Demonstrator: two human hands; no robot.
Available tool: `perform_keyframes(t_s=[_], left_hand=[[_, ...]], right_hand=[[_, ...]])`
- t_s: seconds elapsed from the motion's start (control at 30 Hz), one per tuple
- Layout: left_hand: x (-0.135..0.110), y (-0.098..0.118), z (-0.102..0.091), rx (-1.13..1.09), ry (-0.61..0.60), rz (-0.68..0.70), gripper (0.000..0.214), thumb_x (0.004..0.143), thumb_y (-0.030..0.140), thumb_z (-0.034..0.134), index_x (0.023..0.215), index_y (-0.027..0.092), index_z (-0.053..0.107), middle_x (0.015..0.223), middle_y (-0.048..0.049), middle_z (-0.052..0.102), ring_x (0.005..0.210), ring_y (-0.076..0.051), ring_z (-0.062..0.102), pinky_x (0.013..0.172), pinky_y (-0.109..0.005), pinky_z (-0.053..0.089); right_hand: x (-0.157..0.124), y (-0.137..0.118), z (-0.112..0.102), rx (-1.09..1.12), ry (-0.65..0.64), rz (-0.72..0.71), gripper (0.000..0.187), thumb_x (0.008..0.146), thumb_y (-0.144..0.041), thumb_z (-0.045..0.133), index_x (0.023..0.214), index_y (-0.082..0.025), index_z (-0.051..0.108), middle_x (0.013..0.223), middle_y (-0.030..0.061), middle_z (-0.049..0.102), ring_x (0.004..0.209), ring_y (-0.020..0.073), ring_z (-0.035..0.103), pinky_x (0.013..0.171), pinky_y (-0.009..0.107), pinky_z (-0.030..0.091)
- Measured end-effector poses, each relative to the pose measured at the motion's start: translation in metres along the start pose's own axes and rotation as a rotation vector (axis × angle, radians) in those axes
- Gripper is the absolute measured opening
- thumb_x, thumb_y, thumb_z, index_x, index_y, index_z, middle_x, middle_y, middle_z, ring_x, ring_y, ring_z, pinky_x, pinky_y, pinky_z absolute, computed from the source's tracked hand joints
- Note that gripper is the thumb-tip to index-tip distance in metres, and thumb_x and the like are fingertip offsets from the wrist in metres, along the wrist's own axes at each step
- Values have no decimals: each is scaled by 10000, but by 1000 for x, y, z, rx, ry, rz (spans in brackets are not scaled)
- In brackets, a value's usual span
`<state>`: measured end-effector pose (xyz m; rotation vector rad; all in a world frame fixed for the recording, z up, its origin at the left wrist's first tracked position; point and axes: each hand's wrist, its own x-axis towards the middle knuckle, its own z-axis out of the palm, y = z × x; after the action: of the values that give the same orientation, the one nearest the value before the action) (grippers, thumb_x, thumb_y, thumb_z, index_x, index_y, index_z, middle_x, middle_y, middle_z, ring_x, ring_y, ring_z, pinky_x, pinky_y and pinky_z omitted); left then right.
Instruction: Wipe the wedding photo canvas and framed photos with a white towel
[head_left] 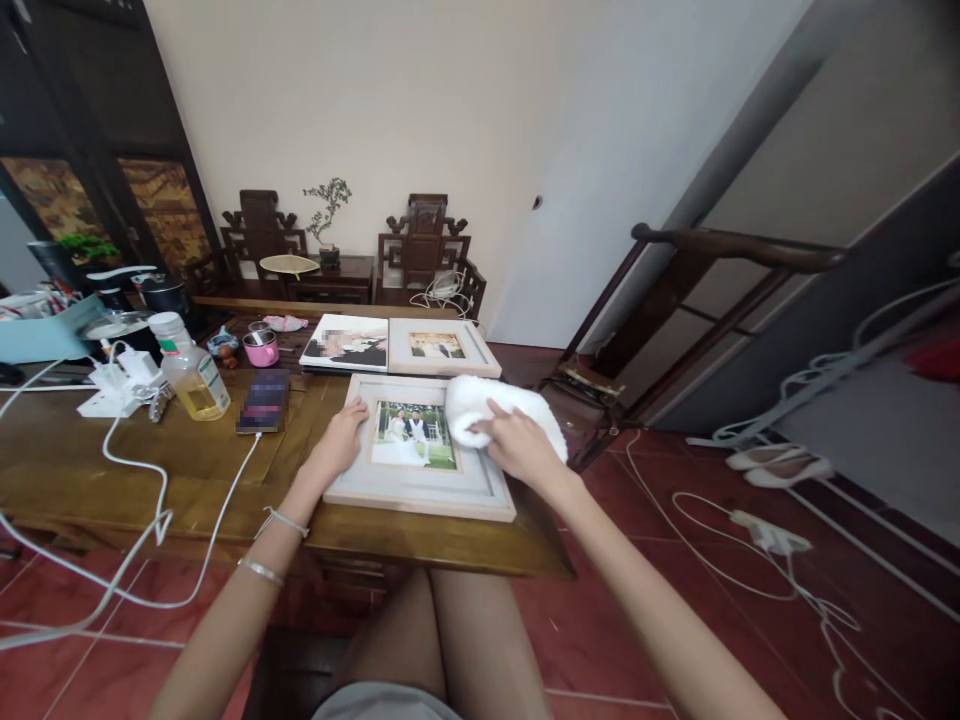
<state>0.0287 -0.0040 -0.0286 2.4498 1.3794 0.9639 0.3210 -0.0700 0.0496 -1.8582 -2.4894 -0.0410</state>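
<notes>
A pale wooden picture frame [420,490] with a photo of a couple lies flat on the wooden table [90,470] in front of me. My left hand [341,440] rests on the frame's left edge, fingers curled over it. On the frame's upper right part, my right hand [517,440] presses a white cloth [487,400], fingers laid over the cloth.
Two more framed photos [405,345] lie behind. A phone [264,400] on a white cable, a bottle of yellow liquid [191,370], a power strip [112,390] and a pink cup [261,348] sit to the left. White cables and slippers [780,465] lie on the red floor at right.
</notes>
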Motion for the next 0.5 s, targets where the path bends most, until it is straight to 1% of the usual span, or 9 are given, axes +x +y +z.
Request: perform_keyframes(t_s=[0.07,0.1,0.17,0.23,0.33,0.43,0.5], left_hand=[[0,-1,0,-8,5,2,505,703,-80,380,1086,64,674,1255,-177,632,1307,-266,486,1129,-456,376],[0,-2,1,-12,10,0,500,706,-76,382,1082,71,677,1252,-174,634,1306,-266,488,1129,-460,376],[-1,-5,2,-21,23,-4,488,713,-69,387,1076,75,680,1249,-175,635,1305,-268,488,1128,-467,376],[-1,-7,5,-30,38,-10,486,718,-67,391,1079,86,678,1249,-168,638,1307,-266,487,1126,-478,375],[-1,-8,7,-38,56,-16,498,727,-63,392,1096,119,672,1244,-135,648,1311,-251,484,1125,-488,373],[-2,-6,6,-42,53,-16,500,733,-55,392,1105,130,670,1246,-122,650,1314,-242,481,1129,-476,370],[-3,-3,4,-45,40,-14,491,743,-41,398,1121,125,664,1266,-126,637,1320,-245,474,1132,-467,367]], right_hand=[[20,-2,-1,-17,15,9,538,758,0,413,1217,-147,651,1266,168,626,1364,303,375,1094,492,280],[25,-4,-1,-18,18,2,525,767,-4,413,1218,-134,649,1274,180,617,1365,315,370,1092,501,274],[22,-7,-1,-23,10,-21,514,769,-1,417,1202,-132,659,1307,178,594,1372,324,352,1091,506,266],[4,-11,-2,-23,-16,-61,522,742,13,428,1178,-137,674,1323,159,587,1382,330,329,1092,510,265],[-40,-19,-6,29,-74,-156,567,682,38,426,1147,-148,691,1351,120,573,1407,337,274,1106,521,257],[-81,-26,-13,141,-132,-206,652,620,60,401,1147,-190,692,1419,72,512,1431,301,225,1140,513,223],[-94,-28,-18,195,-179,-203,698,598,58,388,1166,-221,682,1433,55,498,1430,273,233,1146,487,230]])
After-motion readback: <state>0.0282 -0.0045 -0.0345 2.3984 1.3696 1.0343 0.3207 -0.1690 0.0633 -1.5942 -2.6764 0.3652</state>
